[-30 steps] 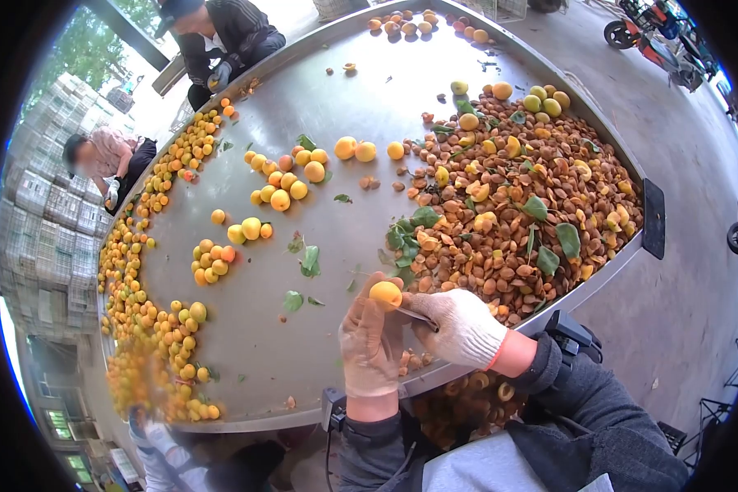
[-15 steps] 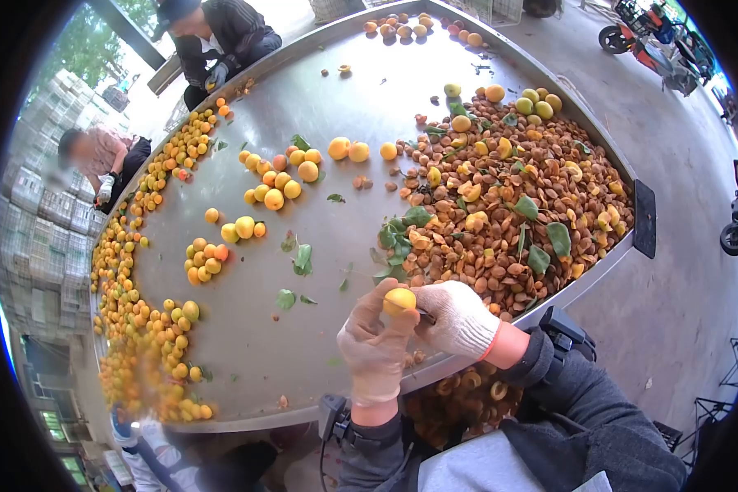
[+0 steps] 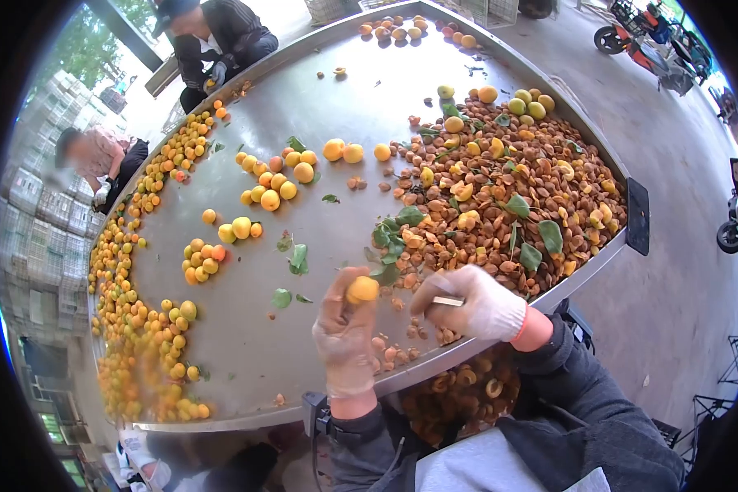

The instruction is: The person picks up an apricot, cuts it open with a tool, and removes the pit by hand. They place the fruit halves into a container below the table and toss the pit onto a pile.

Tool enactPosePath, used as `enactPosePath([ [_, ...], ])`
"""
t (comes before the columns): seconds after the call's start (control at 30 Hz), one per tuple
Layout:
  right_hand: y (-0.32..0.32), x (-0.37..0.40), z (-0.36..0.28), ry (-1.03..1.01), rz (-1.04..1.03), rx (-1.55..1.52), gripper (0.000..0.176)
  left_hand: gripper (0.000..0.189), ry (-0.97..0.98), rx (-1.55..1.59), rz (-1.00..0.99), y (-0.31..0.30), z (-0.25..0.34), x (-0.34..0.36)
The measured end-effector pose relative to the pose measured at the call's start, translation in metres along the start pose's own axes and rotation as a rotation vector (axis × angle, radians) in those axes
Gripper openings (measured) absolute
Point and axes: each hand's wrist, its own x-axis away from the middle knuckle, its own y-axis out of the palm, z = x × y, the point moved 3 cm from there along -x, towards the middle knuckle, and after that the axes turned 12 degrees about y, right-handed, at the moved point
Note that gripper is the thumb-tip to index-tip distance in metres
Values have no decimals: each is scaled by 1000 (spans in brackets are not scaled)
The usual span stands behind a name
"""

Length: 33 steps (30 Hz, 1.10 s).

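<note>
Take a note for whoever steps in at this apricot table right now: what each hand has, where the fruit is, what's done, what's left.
Left hand: gloved, holding one apricot above the table.
Right hand: gloved, gripping a small blade, apart from the fruit.
Done: a big heap of pits on the right; what looks like halved fruit below the near rim.
Left: whole apricots along the left rim and clusters mid-table. Whether the held one is already cut, cannot tell.
</note>
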Motion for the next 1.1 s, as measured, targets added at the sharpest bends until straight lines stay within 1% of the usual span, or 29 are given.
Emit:
enactPosePath([
  [0.03,-2,-4,-4,-207,102,-81,21,40,178,-279,-134,4,-2,1],
  [0.07,-2,-4,-3,-200,104,-83,21,40,351,-561,-277,10,-3,4],
  [0.1,-3,-5,-4,-169,189,-39,25,40,341,-558,-288,14,-3,6],
  [0.13,-3,-5,-8,-137,276,5,29,41,398,-727,-356,24,2,10],
  [0.17,-1,-8,-4,-248,361,153,37,41,459,-894,-425,32,4,12],
  [0.2,0,-9,-3,-306,349,218,39,41,455,-888,-436,34,-1,13],
  [0.27,-1,-11,2,-249,253,151,36,39,570,-889,-426,36,-5,18],
  [0.3,-3,-8,1,-245,255,146,36,39,565,-891,-432,36,-6,19],
  [0.37,-4,-4,-3,-120,152,33,35,36,515,-754,-421,36,-6,21],
  [0.4,-4,-5,-2,-117,152,28,35,36,510,-757,-425,36,-8,22],
  [0.47,-3,-7,3,-67,126,-168,33,36,198,-307,-257,33,-18,21],
  [0.5,-2,-12,9,-123,116,-233,30,36,195,-308,-257,34,-16,20],
  [0.53,-1,-11,8,-122,116,-234,30,35,55,-188,-194,34,-16,18],
  [0.57,-1,-12,7,-106,78,-303,30,34,-82,-67,-128,33,-16,18],
  [0.6,-1,-12,4,-91,38,-372,29,34,-80,-68,-124,32,-14,17],
  [0.63,-1,-7,-4,-17,12,-396,23,33,-120,10,-117,30,-14,17],
  [0.67,-2,-7,-4,-16,9,-397,23,33,-160,89,-110,29,-14,18],
  [0.7,-3,-8,-2,57,-22,-468,21,33,-160,89,-107,26,-13,17],
  [0.73,-3,-8,1,130,-52,-539,19,33,-202,202,-120,23,-15,16],
  [0.77,-1,-15,11,86,-147,-650,22,33,-244,315,-133,22,-16,17],
  [0.8,-1,-16,15,87,-148,-650,22,33,-243,315,-132,20,-16,17],
  [0.87,-2,-17,18,75,-222,-861,26,34,-243,292,-126,19,-16,16],
  [0.9,-7,-18,18,80,-153,-887,29,34,-243,292,-127,18,-19,15],
  [0.93,-8,-19,16,80,-153,-887,29,36,-216,259,-105,16,-22,13],
  [1.0,-21,-17,12,-94,248,-1021,33,38,-192,226,-83,14,-24,13],
  [1.03,-24,-14,8,-262,261,-999,32,39,-241,228,-100,15,-25,16],
  [1.07,-24,-12,7,-259,266,-1002,32,40,-292,228,-119,17,-27,18],
  [1.1,-27,-8,3,-369,333,-997,33,40,-300,225,-122,18,-30,19],
])
